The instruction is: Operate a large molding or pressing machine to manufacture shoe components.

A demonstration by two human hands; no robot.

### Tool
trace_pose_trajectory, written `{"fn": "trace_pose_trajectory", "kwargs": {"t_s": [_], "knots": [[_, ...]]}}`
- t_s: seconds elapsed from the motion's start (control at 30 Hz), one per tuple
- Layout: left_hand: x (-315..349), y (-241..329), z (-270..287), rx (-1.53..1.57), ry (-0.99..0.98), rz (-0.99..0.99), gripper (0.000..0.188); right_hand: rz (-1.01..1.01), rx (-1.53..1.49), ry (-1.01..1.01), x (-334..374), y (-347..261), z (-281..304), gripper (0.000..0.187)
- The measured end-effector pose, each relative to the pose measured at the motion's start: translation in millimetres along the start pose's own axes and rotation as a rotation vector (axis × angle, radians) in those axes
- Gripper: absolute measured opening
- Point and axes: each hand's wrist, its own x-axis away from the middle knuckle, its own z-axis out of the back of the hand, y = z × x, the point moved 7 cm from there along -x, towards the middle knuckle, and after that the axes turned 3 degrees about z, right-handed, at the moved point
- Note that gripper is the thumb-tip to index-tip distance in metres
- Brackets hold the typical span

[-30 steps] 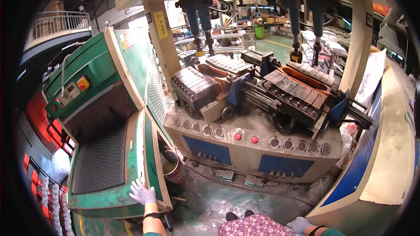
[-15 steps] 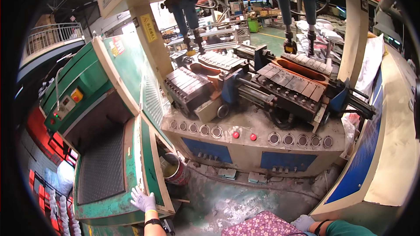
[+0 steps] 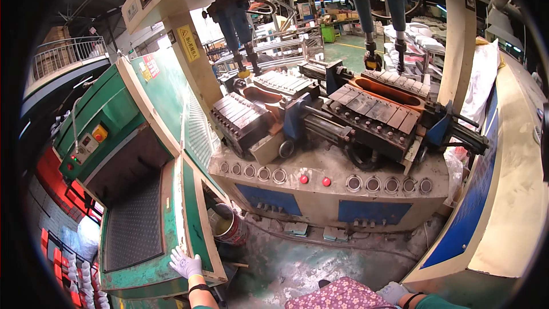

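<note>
The gloved left hand [image 3: 186, 263] rests palm down, grip wide and fingers spread, near the right front corner of the green machine [image 3: 143, 282], which stands left of the cream press [image 3: 320, 210]. The gloved right hand [image 3: 392, 293] is low beside the flowered cloth [image 3: 337, 297], its grip impossible to tell; a yellow label [image 3: 187, 43] with dark print marks the press's left post [image 3: 203, 77].
</note>
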Motion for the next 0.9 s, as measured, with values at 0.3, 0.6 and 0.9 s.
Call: {"fn": "trace_pose_trajectory", "kwargs": {"t_s": [0.3,0.6,0.9], "knots": [[29.4,18.1,55.6,-0.034,0.349,-0.266,0.076,0.015,0.014,0.020,-11.3,8.0,-25.4,0.022],[28.5,15.1,47.9,0.002,0.318,-0.303,0.073,-0.092,-0.007,-0.190,-4.6,6.5,-25.0,0.027],[27.9,16.3,52.1,-0.017,0.296,-0.280,0.073,-0.049,0.014,-0.190,-12.0,9.1,-35.3,0.027]]}}
